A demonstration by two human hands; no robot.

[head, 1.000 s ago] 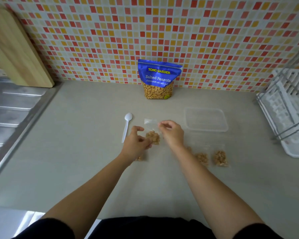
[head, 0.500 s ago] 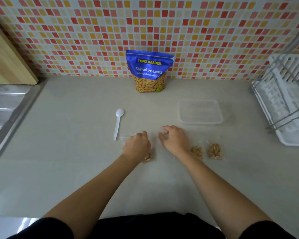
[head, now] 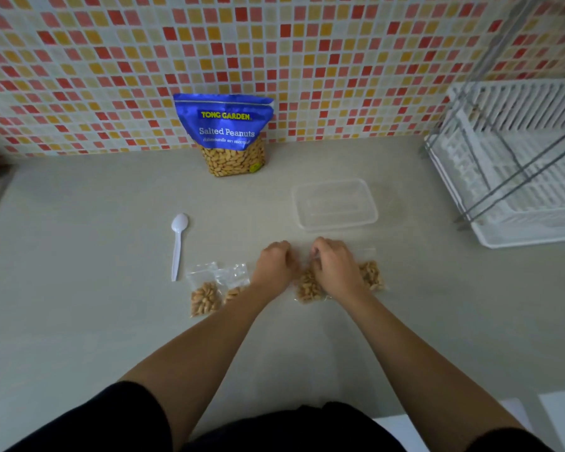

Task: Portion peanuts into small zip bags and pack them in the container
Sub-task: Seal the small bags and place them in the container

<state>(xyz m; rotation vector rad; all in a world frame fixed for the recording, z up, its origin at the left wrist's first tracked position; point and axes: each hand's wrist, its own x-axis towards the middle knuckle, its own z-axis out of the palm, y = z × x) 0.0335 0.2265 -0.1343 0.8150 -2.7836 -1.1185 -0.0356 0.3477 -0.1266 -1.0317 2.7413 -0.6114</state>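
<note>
On the tabletop [head: 79, 321], 1 filled zip bag [head: 307, 288] lies between left hand [head: 274, 267] and right hand [head: 335, 267]. Right hand pinches its top; left hand curled, hold cannot be told.

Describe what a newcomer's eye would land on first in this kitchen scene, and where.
The blue peanut bag stands out, upright against the mosaic tile wall. At the middle of the counter, the left hand and right hand meet over a small zip bag of peanuts, the clear container just behind them.

4 zip bags [head: 202, 275] w/ peanuts [head: 205, 298] lie flat near clear container [head: 335, 227]; pouch [head: 224, 132] upright behind.
</note>
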